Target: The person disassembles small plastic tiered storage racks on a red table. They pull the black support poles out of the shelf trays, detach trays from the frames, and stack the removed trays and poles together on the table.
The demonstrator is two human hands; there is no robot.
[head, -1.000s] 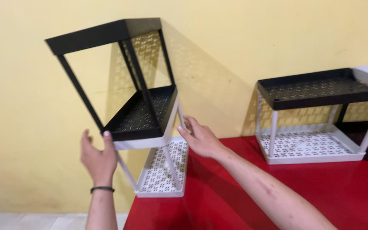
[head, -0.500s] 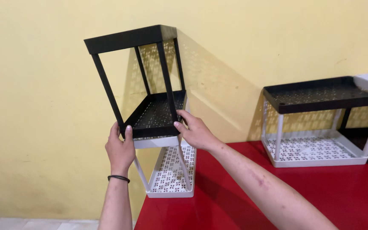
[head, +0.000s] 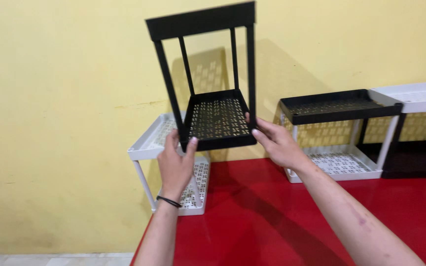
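Above the worktop point(head: 272, 216): black two-tier rack point(head: 216, 120), held tilted.
Left hand point(head: 175, 165): fingers clamped on its seven-o'clock corner.
Right hand point(head: 278, 144): fingers clamped at four o'clock.
Hidden: white rack point(head: 150, 143), partly behind.

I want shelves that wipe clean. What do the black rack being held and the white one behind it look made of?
Black two-tier rack: probably matte plastic or coated metal, with a perforated tray and thin square posts. White rack: the same perforated build, smooth and slightly glossy, likely plastic. Neither is certain.

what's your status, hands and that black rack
Left hand and right hand grip black rack's lower tray, held up tilted. White rack right behind it. Red table below.
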